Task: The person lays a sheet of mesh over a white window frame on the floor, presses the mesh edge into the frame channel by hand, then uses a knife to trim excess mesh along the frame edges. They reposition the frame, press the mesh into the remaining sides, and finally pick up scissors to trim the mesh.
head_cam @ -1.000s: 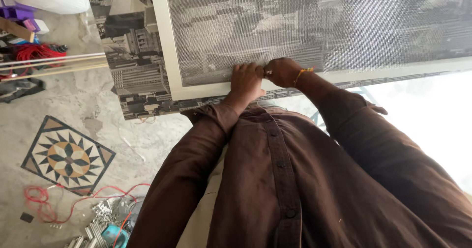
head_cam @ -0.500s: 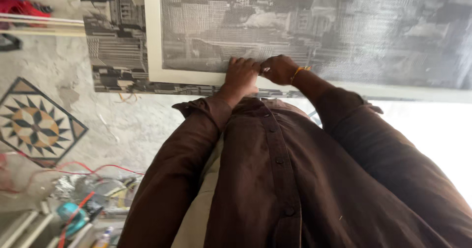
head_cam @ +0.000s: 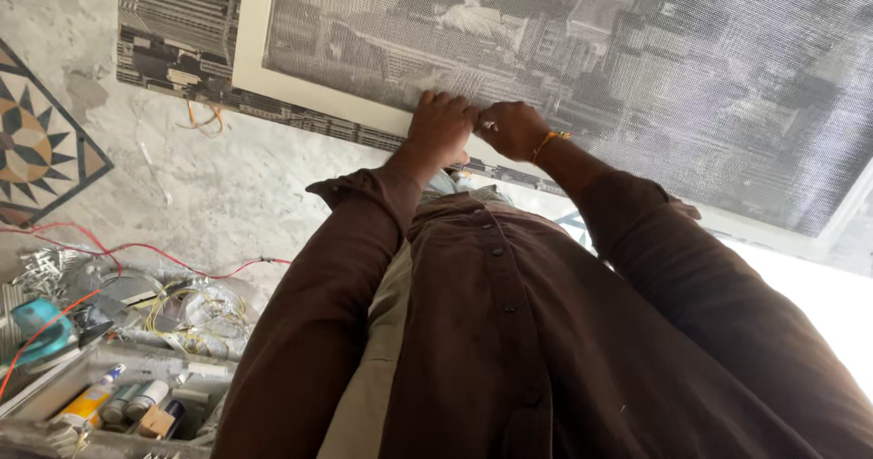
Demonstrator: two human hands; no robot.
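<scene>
Left hand [head_cam: 440,130] & right hand [head_cam: 511,129] meet side by side on the near edge of the frame [head_cam: 318,104], knuckles almost touching. Left: fingers curled down over the edge where mesh [head_cam: 637,68] meets the white rail, pressed on it. Right: closed into a loose fist, fingertips tucked under, pinching smth small at the mesh edge; can't tell what, too small. An orange wristband [head_cam: 550,138] sits on the right wrist. Both sleeves [head_cam: 336,286] dark brown, cuffs pushed back a bit.

The frame is a white-railed panel w/ grey mesh stretched across it, lying flat & running from upper left off to the right edge. It rests on a sheet [head_cam: 173,13] printed w/ a b&w city pattern, which shows thru the mesh and sticks out at the left and along the near side.

Below that: pale marble floor [head_cam: 227,186] w/ a star-shaped inlay [head_cam: 36,141] at far left. Orange wire scrap [head_cam: 202,118] lies near the sheet's lower edge. A red wire [head_cam: 182,261] snakes across the floor toward bottom left, well apart from the hands. There a tray [head_cam: 118,404] holds tubes & small bottles; just above it a tangle of yellow wire [head_cam: 195,318] and a teal tool [head_cam: 36,327].
</scene>
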